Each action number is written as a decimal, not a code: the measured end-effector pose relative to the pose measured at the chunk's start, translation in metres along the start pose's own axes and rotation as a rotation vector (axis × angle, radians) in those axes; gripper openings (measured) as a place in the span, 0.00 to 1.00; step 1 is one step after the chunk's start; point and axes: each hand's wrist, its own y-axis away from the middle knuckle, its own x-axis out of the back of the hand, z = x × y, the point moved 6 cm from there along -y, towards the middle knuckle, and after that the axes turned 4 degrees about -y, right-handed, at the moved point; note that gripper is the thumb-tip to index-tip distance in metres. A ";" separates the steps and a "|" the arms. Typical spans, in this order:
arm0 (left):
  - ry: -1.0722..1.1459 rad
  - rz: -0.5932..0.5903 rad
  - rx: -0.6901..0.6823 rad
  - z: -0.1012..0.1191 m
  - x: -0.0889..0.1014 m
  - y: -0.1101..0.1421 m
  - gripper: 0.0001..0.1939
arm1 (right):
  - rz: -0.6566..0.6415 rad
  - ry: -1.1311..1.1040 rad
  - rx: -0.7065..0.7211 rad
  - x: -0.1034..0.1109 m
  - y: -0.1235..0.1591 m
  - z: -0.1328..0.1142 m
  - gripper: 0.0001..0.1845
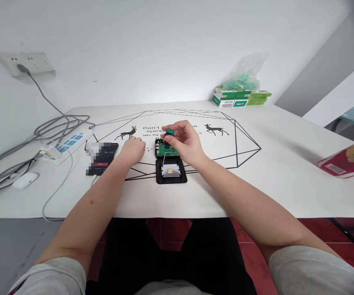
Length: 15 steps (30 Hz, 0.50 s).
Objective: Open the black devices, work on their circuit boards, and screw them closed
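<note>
My right hand (186,141) grips a screwdriver (167,141) with a green and black handle, its shaft angled down to the near side of a green circuit board (172,152). The board sits in a black case, partly covered by my fingers. In front of it lies the black case lid (159,179), a silver plate (165,169) with a small yellowish square pad inside it. My left hand (133,150) rests on the table to the left of the board, fingers curled and fingertips hidden. Several tiny dark specks, too small to name, lie just right of it.
Left of my arm are a phone (106,155), a power strip (69,145), tangled grey cables (49,123), a white earbud case (25,180) and glasses (9,178). Green and white boxes (233,96) under a plastic bag (246,73) stand back right. A red package (345,159) is far right.
</note>
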 end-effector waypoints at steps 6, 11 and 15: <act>-0.011 0.005 0.011 0.001 0.001 -0.001 0.18 | 0.030 0.095 0.069 0.002 0.002 -0.003 0.19; -0.041 0.012 0.029 0.001 0.003 -0.001 0.18 | -0.014 0.160 0.098 0.000 0.004 -0.009 0.15; 0.011 0.067 0.078 0.000 0.012 0.000 0.16 | -0.030 0.208 0.112 -0.001 0.003 -0.011 0.13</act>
